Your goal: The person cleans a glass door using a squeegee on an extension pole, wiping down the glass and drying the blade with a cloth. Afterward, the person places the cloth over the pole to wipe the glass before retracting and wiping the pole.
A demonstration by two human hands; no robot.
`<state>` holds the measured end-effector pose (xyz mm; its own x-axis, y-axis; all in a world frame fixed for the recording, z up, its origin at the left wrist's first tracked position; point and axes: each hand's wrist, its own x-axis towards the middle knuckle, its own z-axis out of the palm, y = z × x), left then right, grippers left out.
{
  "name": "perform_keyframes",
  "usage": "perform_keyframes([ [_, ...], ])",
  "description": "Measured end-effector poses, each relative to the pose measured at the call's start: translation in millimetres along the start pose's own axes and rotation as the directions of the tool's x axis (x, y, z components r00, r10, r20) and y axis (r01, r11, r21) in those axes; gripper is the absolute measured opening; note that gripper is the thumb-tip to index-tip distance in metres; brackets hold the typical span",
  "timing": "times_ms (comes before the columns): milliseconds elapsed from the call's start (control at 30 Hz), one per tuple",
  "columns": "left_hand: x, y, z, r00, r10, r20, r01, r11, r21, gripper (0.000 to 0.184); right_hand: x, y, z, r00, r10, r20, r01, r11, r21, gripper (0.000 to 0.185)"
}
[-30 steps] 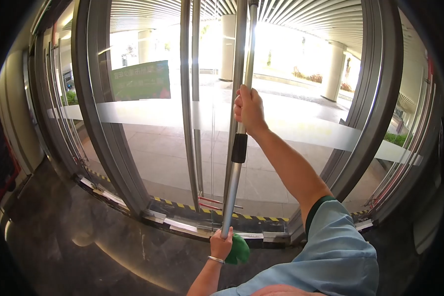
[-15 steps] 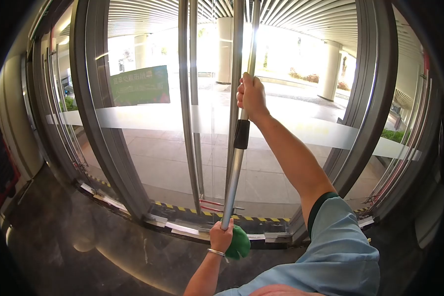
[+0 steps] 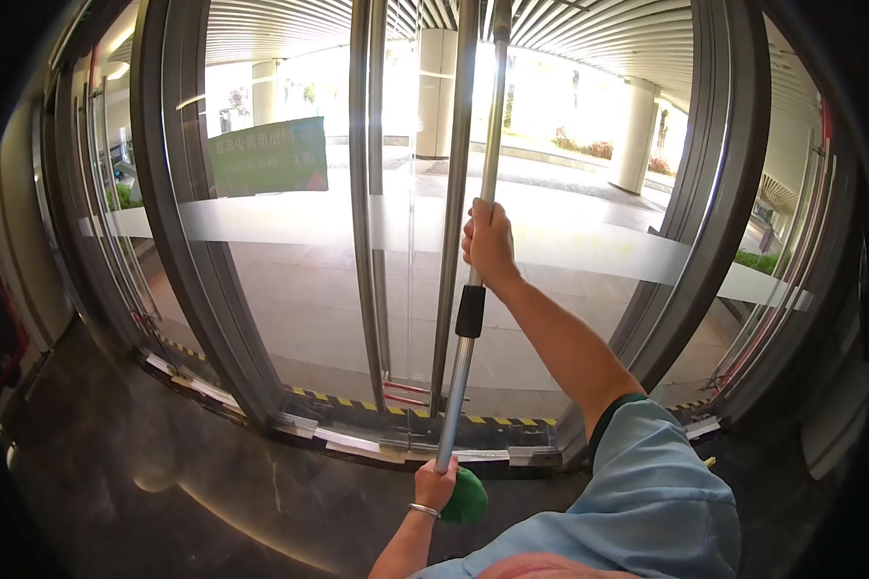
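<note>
From here I have the right hand [image 3: 490, 241] closed round the pole [image 3: 459, 381] above its black collar [image 3: 470, 311], the left hand [image 3: 435, 485] gripping its near end beside something green [image 3: 469, 498]. It tilts slightly before the glass doors [image 3: 560, 318]. I'd call this guiding the pole; continuing calls for steady, matched grips.

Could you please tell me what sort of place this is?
Probably the entrance of a public or commercial building, seen from inside: tall glass doors with long metal handles, yellow-and-black striping along the threshold, and pale columns beyond.
</note>
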<state>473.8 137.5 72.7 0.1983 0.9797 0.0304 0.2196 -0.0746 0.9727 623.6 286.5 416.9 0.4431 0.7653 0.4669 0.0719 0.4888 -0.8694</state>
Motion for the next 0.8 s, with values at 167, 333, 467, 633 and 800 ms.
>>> perform_keyframes([
  [167, -26, -51, 1, 0.996, -0.076, 0.05, 0.074, 0.997, 0.03, 0.032, -40, 35, -3, 0.999, 0.043, -0.017, -0.043, 0.999, -0.013, 0.027],
  [333, -57, -108, -2, 0.992, -0.114, 0.052, 0.111, 0.992, 0.058, 0.032, -85, 77, -9, 0.99, 0.142, 0.015, -0.142, 0.99, -0.015, 0.028],
  [467, -83, -145, -6, 0.981, -0.189, 0.036, 0.182, 0.973, 0.141, 0.036, -122, 116, -13, 0.985, 0.173, 0.024, -0.172, 0.985, -0.023, 0.028],
  [633, -113, -184, -1, 0.971, -0.24, 0.014, 0.233, 0.954, 0.188, 0.039, -169, 158, -17, 0.98, 0.19, -0.055, -0.191, 0.981, -0.03, 0.026],
  [800, -139, -233, 6, 0.954, -0.301, -0.013, 0.293, 0.918, 0.267, 0.04, -210, 202, -30, 0.968, 0.244, -0.054, -0.247, 0.967, -0.063, 0.025],
])
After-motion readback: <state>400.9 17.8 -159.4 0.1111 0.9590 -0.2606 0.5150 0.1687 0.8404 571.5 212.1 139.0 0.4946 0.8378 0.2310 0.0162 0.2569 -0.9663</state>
